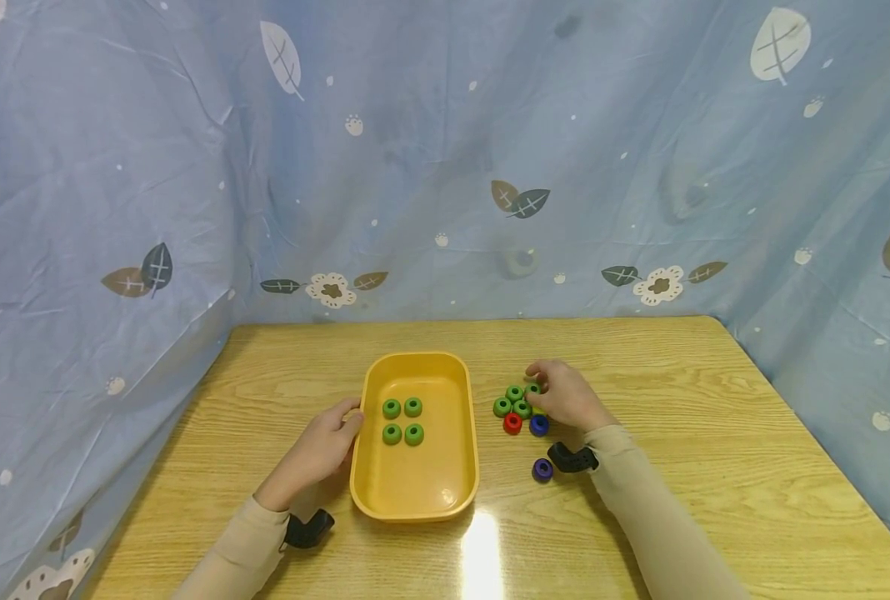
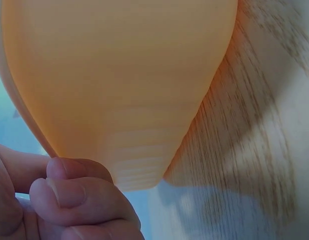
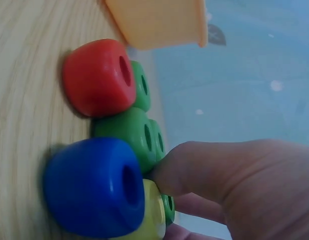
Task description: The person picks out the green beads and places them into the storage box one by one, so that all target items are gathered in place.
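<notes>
My left hand [image 1: 321, 450] grips the left rim of a yellow tray [image 1: 415, 492], thumb and fingertips at its edge in the left wrist view. Several green beads [image 1: 413, 407] with centre holes lie inside. Right of the tray, my right hand [image 1: 567, 396] reaches over a cluster of beads, thumb and forefinger spread on either side of a green bead [image 1: 532, 389]. Beside it are more green beads [image 1: 515, 392], a red bead [image 1: 512, 423] and a blue bead [image 1: 539, 425]. A yellow bead [image 3: 153, 212], mostly hidden in the head view, sits beneath the thumb.
A purple bead [image 1: 542, 470] lies apart, nearer the front, close to the black wrist device [image 1: 571, 458] on the right arm. The wooden table [image 1: 677, 375] ends at a blue patterned curtain [image 1: 430, 167] behind and at the sides.
</notes>
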